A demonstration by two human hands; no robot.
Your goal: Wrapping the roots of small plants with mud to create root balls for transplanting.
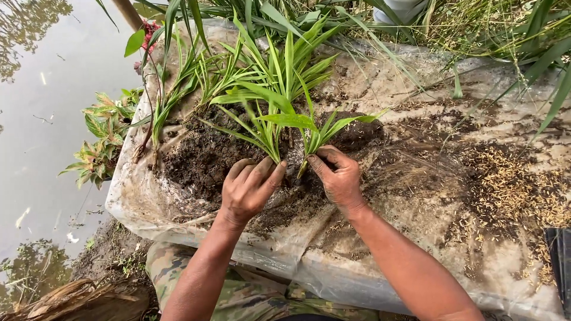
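- The left hand [247, 190], near the frame's centre, has its fingers [262, 172] curled together and pressed into dark, crumbly soil [202, 157] at the foot of a green seedling [267, 134]; whether they actually pinch the stem cannot be told.
- The right hand [339, 178], just right of centre, has its fingers [318, 166] closed around the base of a second seedling [318, 134], thumb and forefinger against the pale stem.
- Both seedlings have long, narrow, strap-like leaves, glossy and bright green, fanning upward.
- The soil is moist and clumpy, heaped on a muddy, wrinkled translucent plastic sheet [333, 261] that covers the worktop.
- At the right of the frame, dry straw-coloured husks [511, 190] lie scattered over the sheet.
- Behind the hands, toward the upper middle, more leafy plants [279, 71] stand in a row in the soil.
- Murky grey water [41, 119] fills the left side, with a variegated plant [101, 142] at its edge.
- Camouflage-patterned trousers [256, 297] show at the bottom.
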